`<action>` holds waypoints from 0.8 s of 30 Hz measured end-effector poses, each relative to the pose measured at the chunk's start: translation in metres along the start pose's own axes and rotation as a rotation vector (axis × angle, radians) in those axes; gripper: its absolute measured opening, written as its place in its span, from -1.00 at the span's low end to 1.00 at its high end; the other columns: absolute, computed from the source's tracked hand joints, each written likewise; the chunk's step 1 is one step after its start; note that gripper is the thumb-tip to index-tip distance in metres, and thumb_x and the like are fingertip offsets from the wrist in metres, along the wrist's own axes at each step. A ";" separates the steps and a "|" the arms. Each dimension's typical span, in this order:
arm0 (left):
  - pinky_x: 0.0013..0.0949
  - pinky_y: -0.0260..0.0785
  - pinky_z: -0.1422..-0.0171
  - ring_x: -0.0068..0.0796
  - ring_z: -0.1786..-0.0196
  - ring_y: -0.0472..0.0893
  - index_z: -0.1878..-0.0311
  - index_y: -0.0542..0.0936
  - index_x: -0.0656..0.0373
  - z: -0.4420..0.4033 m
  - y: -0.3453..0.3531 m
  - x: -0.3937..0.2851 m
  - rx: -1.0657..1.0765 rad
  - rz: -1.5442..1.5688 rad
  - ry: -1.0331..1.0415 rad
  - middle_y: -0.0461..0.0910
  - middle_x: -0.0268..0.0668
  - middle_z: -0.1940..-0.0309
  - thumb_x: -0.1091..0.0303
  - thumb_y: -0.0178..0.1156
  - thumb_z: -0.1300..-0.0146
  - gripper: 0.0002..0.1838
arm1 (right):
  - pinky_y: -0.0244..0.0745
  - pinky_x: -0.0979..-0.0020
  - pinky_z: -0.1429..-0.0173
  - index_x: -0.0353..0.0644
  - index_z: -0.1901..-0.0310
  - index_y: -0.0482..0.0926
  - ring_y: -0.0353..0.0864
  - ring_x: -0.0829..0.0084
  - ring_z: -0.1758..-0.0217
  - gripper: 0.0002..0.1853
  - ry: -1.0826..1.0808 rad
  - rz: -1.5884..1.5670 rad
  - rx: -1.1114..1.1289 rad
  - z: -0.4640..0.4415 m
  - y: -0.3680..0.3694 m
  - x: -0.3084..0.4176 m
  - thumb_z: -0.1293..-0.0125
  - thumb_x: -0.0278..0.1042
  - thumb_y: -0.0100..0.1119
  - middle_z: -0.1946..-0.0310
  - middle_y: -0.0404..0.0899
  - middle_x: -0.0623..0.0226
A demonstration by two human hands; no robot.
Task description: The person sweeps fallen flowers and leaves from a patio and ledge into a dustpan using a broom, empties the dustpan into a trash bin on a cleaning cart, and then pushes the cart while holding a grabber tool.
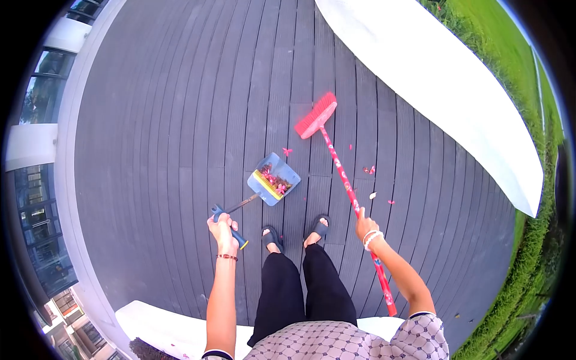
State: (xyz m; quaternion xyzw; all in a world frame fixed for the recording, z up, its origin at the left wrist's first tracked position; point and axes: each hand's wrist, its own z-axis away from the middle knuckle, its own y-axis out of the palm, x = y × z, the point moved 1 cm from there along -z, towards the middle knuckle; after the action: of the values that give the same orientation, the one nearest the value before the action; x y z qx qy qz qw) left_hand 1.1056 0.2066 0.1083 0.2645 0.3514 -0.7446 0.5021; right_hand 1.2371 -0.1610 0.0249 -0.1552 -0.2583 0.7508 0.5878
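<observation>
From the head view, I see the left hand wrapped round the pan by its handle, and the right hand gripping the broom along its stick. The pan is ahead of the left foot, with petals in it; I can't tell whether it touches the deck. The broom's head is farther out. Loose petals lie just beyond the pan and right of the stick. My worry: a tipped left wrist could spill the load over the lip, and a hard stroke could scatter the loose ones. The stick is patterned, but I can read no brand, label or writing.
</observation>
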 end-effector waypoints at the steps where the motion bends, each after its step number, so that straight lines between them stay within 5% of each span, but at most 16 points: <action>1: -0.49 0.16 0.65 -0.59 0.70 0.25 0.26 0.18 0.20 0.003 0.007 -0.005 0.000 0.013 0.003 0.25 -0.36 0.66 0.53 0.01 -0.09 -0.79 | 0.52 0.07 0.26 -0.35 -0.22 0.01 0.60 -0.04 0.36 -0.47 -0.013 0.024 0.027 0.022 0.008 -0.003 -0.25 -0.36 -0.17 0.46 0.56 -0.12; 8: -0.50 0.17 0.67 -0.60 0.68 0.25 0.25 0.17 0.23 -0.007 0.029 -0.021 0.066 0.057 -0.018 0.27 -0.33 0.62 0.56 0.00 -0.08 -0.77 | 0.51 0.05 0.36 -0.35 -0.20 0.03 0.58 -0.08 0.44 -0.44 -0.071 -0.040 0.085 0.085 -0.001 -0.018 -0.22 -0.32 -0.08 0.55 0.54 -0.10; 15: -0.51 0.18 0.67 -0.62 0.68 0.24 0.16 0.15 0.24 0.002 0.034 -0.039 0.161 -0.080 -0.003 0.27 -0.33 0.59 0.60 -0.02 -0.05 -0.70 | 0.43 -0.06 0.25 -0.17 -0.23 0.12 0.53 -0.17 0.44 -0.43 -0.048 -0.209 0.119 0.146 -0.060 -0.027 -0.18 -0.25 -0.04 0.55 0.52 -0.15; 24: -0.50 0.16 0.68 -0.63 0.69 0.23 0.20 0.16 0.25 -0.028 0.039 -0.069 0.181 -0.140 -0.025 0.27 -0.35 0.61 0.58 -0.01 -0.06 -0.73 | 0.45 -0.04 0.22 -0.19 -0.22 0.06 0.55 -0.15 0.37 -0.46 0.031 -0.220 -0.063 0.053 -0.026 0.006 -0.22 -0.28 -0.08 0.46 0.54 -0.16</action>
State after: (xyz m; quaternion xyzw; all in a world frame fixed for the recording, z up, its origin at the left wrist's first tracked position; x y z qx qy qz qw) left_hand 1.1682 0.2579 0.1325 0.2742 0.2939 -0.8099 0.4273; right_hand 1.2284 -0.1616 0.0836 -0.1559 -0.2881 0.6706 0.6656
